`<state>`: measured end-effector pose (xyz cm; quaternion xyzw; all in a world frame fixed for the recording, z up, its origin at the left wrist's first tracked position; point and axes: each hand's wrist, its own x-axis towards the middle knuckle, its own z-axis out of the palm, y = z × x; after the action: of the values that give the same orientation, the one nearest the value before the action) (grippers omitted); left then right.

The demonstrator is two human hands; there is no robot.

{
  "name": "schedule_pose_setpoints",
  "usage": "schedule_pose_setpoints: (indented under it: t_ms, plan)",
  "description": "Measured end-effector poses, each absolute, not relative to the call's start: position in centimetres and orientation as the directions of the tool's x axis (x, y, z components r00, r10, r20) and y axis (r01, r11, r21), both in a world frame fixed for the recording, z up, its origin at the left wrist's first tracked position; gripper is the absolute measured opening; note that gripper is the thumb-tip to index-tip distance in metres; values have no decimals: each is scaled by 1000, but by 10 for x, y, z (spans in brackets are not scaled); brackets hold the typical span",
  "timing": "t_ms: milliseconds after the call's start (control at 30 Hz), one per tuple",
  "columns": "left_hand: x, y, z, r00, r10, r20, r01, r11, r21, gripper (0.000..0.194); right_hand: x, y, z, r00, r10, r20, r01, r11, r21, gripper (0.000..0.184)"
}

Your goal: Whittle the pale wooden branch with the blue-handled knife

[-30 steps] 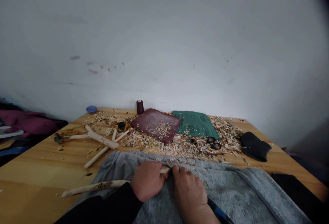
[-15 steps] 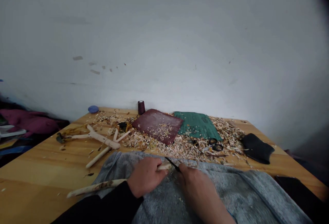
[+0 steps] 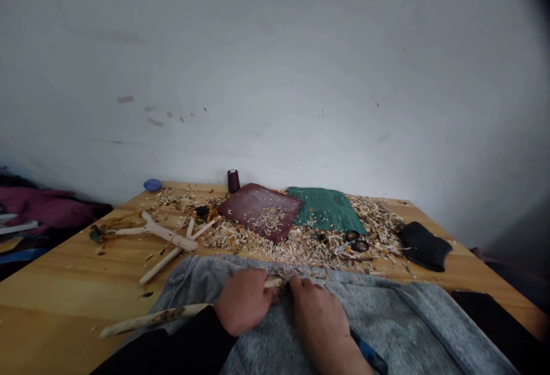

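Observation:
My left hand [image 3: 244,301] is closed around a peeled wooden stick [image 3: 157,319]. The stick's pale cut end pokes out past the thumb, and its long part runs back under my dark sleeve to the left. Close to that end, my right hand [image 3: 320,315] is wrapped around a knife, whose blade is hardly visible now. A blue and black handle end [image 3: 369,355] shows beside the right wrist. Both hands are above a grey cloth [image 3: 387,312] covering the table's front edge.
Wood shavings [image 3: 309,249] spread across the wooden table [image 3: 51,300]. On it are a forked wooden piece [image 3: 172,237], a maroon sheet [image 3: 258,209], a green sheet [image 3: 329,209], scissors [image 3: 356,242], a thread spool [image 3: 232,182], a black pad [image 3: 425,246] and a dark flat object [image 3: 494,317].
My right hand has turned and drawn slightly down and left, so the dark blade seen earlier is mostly hidden. The blue handle end shows more. My left hand keeps its hold on the stick.

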<state>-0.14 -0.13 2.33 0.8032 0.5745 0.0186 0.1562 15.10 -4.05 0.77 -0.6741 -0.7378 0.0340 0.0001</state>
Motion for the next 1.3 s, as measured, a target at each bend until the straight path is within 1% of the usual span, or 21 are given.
schedule_pose_setpoints:
  t_ms: [167, 300, 400, 500, 600, 800, 900, 1067, 1167, 1233, 1300]
  plan:
    - [-8, 7, 29, 338, 934, -118, 907, -290, 307, 23, 164, -39, 17, -118, 993, -27, 971, 110, -211, 19]
    - [-13, 10, 30, 355, 929, -105, 890, -301, 342, 24, 167, -41, 22, -122, 992, -18, 954, 112, -278, 18]
    - [-13, 7, 28, 366, 925, -101, 886, -313, 343, 23, 166, -41, 19, -125, 992, -26, 960, 114, -255, 20]
    - [-9, 4, 24, 375, 921, -105, 888, -324, 327, 23, 162, -41, 14, -107, 992, -60, 984, 97, -147, 27]
    - [-6, 2, 20, 376, 921, -101, 895, -333, 298, 22, 156, -41, 9, -102, 993, -59, 993, 99, -58, 32]
    - [-2, -2, 18, 369, 923, -111, 905, -329, 268, 24, 147, -44, 7, -82, 996, -46, 997, 82, -14, 34]
    - [-4, 0, 23, 374, 921, -108, 897, -330, 293, 23, 151, -41, 8, -93, 995, -37, 994, 91, -53, 31]
    - [-13, 8, 33, 373, 921, -109, 873, -309, 376, 24, 163, -38, 14, -115, 993, -21, 970, 107, -219, 19]
    - [-16, 9, 37, 379, 920, -105, 860, -308, 408, 24, 166, -40, 20, -131, 991, 3, 948, 126, -293, 18]
    - [-15, 8, 38, 378, 920, -102, 858, -306, 413, 24, 167, -41, 22, -133, 991, 6, 946, 129, -297, 18]
    - [-14, 6, 37, 377, 920, -106, 861, -305, 408, 24, 165, -41, 21, -126, 992, -10, 961, 119, -251, 18]
